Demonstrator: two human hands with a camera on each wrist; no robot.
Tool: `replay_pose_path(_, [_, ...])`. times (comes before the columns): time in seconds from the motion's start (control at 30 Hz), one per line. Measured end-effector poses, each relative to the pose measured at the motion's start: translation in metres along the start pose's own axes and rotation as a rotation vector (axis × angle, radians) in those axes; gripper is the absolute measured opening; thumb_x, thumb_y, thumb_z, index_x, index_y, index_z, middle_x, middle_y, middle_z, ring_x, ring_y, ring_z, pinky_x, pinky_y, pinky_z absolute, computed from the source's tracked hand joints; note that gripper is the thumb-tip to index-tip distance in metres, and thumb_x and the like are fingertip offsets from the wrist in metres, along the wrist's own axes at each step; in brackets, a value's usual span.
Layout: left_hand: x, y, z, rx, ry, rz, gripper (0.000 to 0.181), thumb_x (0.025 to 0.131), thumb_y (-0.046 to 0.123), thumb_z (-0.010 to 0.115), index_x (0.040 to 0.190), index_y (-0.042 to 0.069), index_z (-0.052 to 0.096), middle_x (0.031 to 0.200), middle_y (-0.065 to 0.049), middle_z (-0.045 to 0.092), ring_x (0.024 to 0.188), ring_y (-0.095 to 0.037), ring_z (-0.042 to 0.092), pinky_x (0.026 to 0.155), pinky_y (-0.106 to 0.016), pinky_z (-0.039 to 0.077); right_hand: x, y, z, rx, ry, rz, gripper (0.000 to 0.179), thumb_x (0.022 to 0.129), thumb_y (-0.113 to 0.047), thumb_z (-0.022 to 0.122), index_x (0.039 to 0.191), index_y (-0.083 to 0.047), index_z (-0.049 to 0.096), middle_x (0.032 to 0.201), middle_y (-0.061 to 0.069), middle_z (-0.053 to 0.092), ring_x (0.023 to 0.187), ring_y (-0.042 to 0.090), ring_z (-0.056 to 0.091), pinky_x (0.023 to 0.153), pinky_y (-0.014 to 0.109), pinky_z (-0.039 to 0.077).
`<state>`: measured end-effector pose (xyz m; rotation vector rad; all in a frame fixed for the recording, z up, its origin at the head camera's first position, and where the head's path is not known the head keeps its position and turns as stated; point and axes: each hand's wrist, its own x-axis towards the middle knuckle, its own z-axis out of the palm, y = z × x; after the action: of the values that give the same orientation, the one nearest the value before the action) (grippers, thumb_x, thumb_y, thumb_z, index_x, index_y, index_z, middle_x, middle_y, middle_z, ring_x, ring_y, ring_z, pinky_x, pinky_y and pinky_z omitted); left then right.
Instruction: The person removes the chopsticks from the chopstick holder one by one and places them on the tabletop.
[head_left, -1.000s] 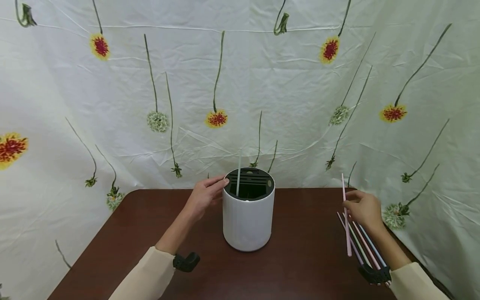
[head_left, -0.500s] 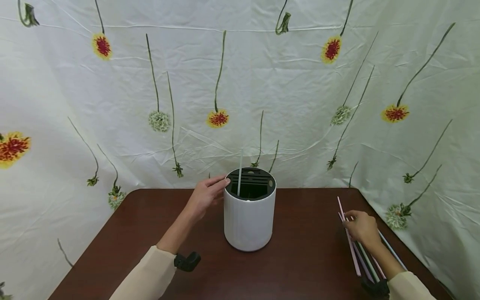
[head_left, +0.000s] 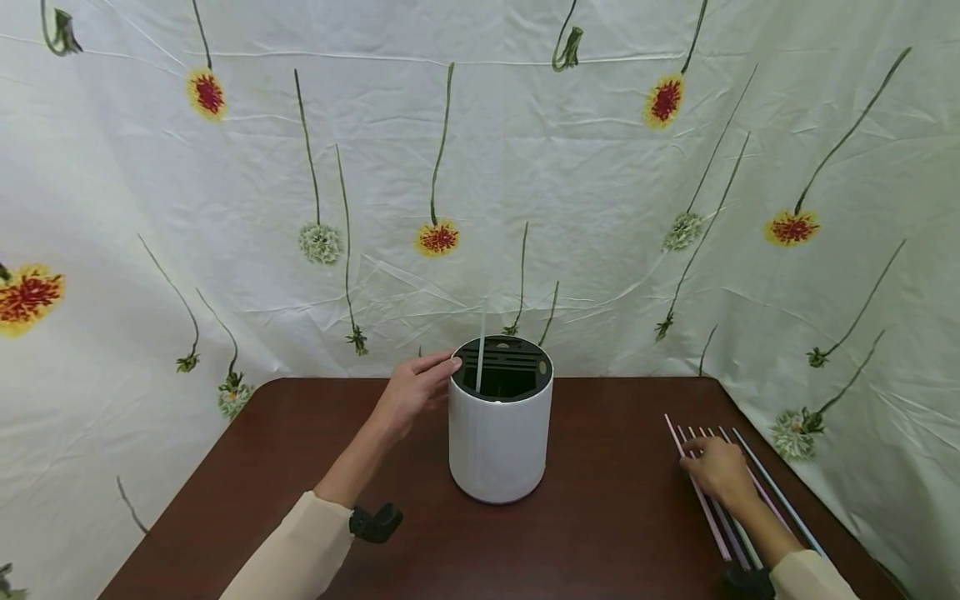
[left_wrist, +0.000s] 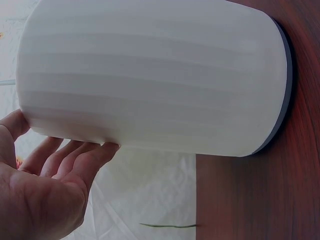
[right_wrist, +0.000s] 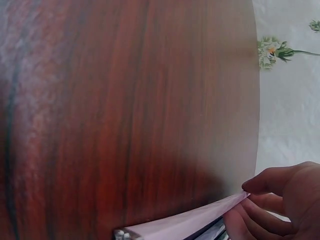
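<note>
A white cylindrical utensil holder with a black slotted top stands upright on the table. One pale chopstick sticks up out of its opening. My left hand grips the holder's upper left side, thumb at the rim; the left wrist view has its fingertips against the white wall. At the right, my right hand pinches a pink chopstick at the left of a row. Its silver-capped end points at the right wrist camera. Further chopsticks, purple, green, pink and blue, lie beside it, partly under the hand.
The dark wooden table ends at a back edge just behind the holder. A white cloth printed with flowers hangs behind and around it. Black wrist bands sit on both wrists.
My right hand has come down with the pink chopstick, which went from raised to lying alongside the others. The row has spread apart a little. The left hand and holder stay put.
</note>
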<state>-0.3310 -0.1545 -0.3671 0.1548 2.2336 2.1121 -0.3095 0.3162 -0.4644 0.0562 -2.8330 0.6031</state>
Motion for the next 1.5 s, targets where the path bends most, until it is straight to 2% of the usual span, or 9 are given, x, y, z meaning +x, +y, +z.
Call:
replay_pose_path(0.17, [-0.001,0.0,-0.001,0.004,-0.013,0.0,0.06,0.097,0.038,0.069,0.149,0.012,0.053,0.151,-0.013,0.053,0.135,-0.033,0.055,0.113,-0.057,0.041,0.0,0.0,0.002,-0.013,-0.044,-0.003,0.028,0.088,-0.011,0.07,0.108,0.008,0.074,0.1,0.029,0.073,0.072,0.035,0.067,0.062,0.049,0.053])
replay_pose_path(0.37, [-0.001,0.0,-0.002,-0.002,-0.02,0.003,0.061,0.097,0.038,0.069,0.149,0.011,0.052,0.152,-0.013,0.052,0.136,-0.034,0.055,0.112,-0.055,0.043,0.0,0.0,0.003,-0.034,-0.046,-0.025,0.025,0.084,-0.009,0.072,0.101,0.009,0.075,0.092,0.026,0.074,0.073,0.038,0.069,0.067,0.053,0.054])
replay_pose_path(0.57, [-0.001,0.0,0.0,-0.003,-0.015,0.004,0.059,0.098,0.037,0.069,0.148,0.01,0.053,0.151,-0.014,0.053,0.135,-0.034,0.055,0.112,-0.056,0.043,-0.001,0.001,0.003,-0.007,-0.063,-0.02,0.024,0.084,-0.007,0.071,0.1,0.01,0.074,0.078,0.018,0.073,0.05,0.018,0.058,0.054,0.04,0.05])
replay_pose_path(0.77, [-0.002,-0.001,0.001,0.008,-0.013,0.0,0.058,0.097,0.037,0.069,0.148,0.012,0.055,0.15,-0.013,0.054,0.135,-0.033,0.055,0.112,-0.057,0.042,0.003,-0.014,-0.01,-0.008,-0.022,-0.041,0.026,0.085,-0.008,0.072,0.103,0.011,0.073,0.092,0.029,0.073,0.069,0.04,0.068,0.062,0.051,0.054])
replay_pose_path(0.83, [-0.002,-0.001,0.001,0.012,-0.011,-0.003,0.058,0.097,0.038,0.069,0.148,0.012,0.055,0.15,-0.012,0.054,0.136,-0.033,0.055,0.112,-0.057,0.042,0.008,-0.031,-0.02,0.002,0.004,-0.058,0.028,0.087,-0.01,0.071,0.106,0.01,0.072,0.098,0.031,0.072,0.071,0.041,0.068,0.062,0.052,0.053])
replay_pose_path(0.9, [-0.001,0.0,0.001,0.012,-0.007,-0.004,0.058,0.097,0.038,0.069,0.148,0.012,0.055,0.15,-0.013,0.054,0.136,-0.033,0.055,0.112,-0.058,0.042,0.014,-0.056,-0.032,0.039,0.028,-0.079,0.027,0.09,-0.011,0.07,0.109,0.009,0.072,0.099,0.029,0.073,0.065,0.033,0.067,0.058,0.047,0.053])
replay_pose_path(1.13, [-0.002,0.001,-0.001,0.008,-0.004,-0.004,0.059,0.097,0.039,0.069,0.148,0.013,0.055,0.151,-0.013,0.053,0.135,-0.033,0.055,0.112,-0.058,0.041,0.032,-0.166,-0.068,0.25,0.11,-0.193,0.016,0.094,-0.017,0.068,0.102,-0.006,0.075,0.094,0.014,0.078,0.08,0.028,0.073,0.068,0.043,0.057])
replay_pose_path(1.33, [-0.002,0.0,-0.002,0.016,-0.01,-0.002,0.06,0.097,0.039,0.069,0.148,0.013,0.054,0.151,-0.013,0.054,0.136,-0.033,0.054,0.113,-0.059,0.041,0.036,-0.239,-0.066,0.478,0.041,-0.238,0.015,0.094,-0.017,0.07,0.106,-0.009,0.076,0.101,0.012,0.078,0.095,0.028,0.075,0.076,0.041,0.059])
replay_pose_path(1.5, [-0.002,0.0,-0.002,0.006,-0.019,0.009,0.058,0.097,0.039,0.069,0.148,0.013,0.055,0.15,-0.013,0.054,0.135,-0.033,0.056,0.112,-0.058,0.042,0.037,-0.279,-0.052,0.554,-0.038,-0.247,0.021,0.094,-0.021,0.073,0.111,-0.008,0.076,0.106,0.009,0.078,0.099,0.025,0.074,0.079,0.04,0.06])
